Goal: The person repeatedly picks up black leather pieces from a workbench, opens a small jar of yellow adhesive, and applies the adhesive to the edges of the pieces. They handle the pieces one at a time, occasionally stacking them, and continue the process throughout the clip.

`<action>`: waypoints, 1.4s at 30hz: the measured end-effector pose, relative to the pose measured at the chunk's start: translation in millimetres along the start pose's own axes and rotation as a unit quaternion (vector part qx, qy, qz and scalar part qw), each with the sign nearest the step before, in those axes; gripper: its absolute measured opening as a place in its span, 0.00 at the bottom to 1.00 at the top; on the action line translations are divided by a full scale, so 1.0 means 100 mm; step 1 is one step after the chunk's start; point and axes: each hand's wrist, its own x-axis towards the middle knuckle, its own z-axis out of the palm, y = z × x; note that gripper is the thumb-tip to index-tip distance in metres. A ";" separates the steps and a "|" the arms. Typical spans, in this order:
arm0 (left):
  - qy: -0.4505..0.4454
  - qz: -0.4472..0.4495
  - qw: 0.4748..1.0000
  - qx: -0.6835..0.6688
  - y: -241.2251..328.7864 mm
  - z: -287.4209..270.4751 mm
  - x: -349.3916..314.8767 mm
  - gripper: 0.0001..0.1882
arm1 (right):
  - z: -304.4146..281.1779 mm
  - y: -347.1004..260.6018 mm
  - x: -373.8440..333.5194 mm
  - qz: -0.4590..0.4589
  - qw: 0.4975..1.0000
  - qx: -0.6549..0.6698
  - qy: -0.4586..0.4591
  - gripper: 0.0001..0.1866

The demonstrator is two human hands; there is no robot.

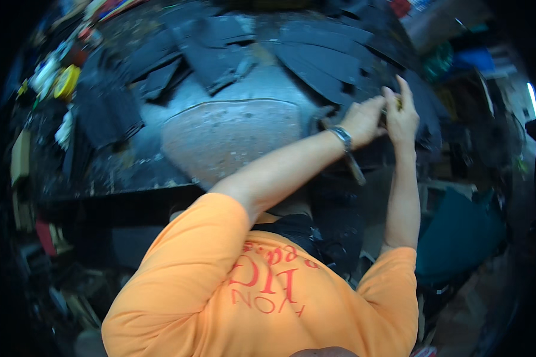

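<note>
Item, left hand (366, 121): you had it meeting the right at the table's right side, fingers bunched narrowly; what they pinched, if anything, you could not tell. A metallic band (342, 136) circled its wrist.

Item, right hand (402, 119): index finger raised, thumb a little apart from it; grip uncertain.

Item, small yellowish thing (399, 104): it sat between your two hands, among the right fingers; kind unknown.

Item, dark flat pieces (324, 59): loose, overlapping, spread on the dark table (267, 84) ahead of you and beside your hands.

Item, worn board (232, 138): near your left forearm.

Item, stick-like tool (356, 170): it lay below your left wrist.

Risks, as judged: so small a thing could have slipped if your fingers parted, and been lost among the dark pieces; a sweeping forearm could have knocked the tool.

Obscured: fingertips blurred; the tool's middle covered by your wrist; outer clutter dim, cut by the rim.
</note>
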 end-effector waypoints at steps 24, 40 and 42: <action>0.010 0.015 0.997 0.081 -0.28 0.35 0.26 0.27 | 0.08 0.01 0.15 -0.015 0.965 -0.256 -0.048 0.30; -0.260 -0.037 0.964 -0.030 0.34 -1.46 -0.94 0.27 | -0.37 -0.04 0.19 -0.110 0.970 -0.214 0.041 0.22; -0.226 -0.110 0.963 -0.095 0.49 -1.87 -1.26 0.23 | -0.39 -0.10 0.10 -0.134 0.935 -0.327 0.002 0.22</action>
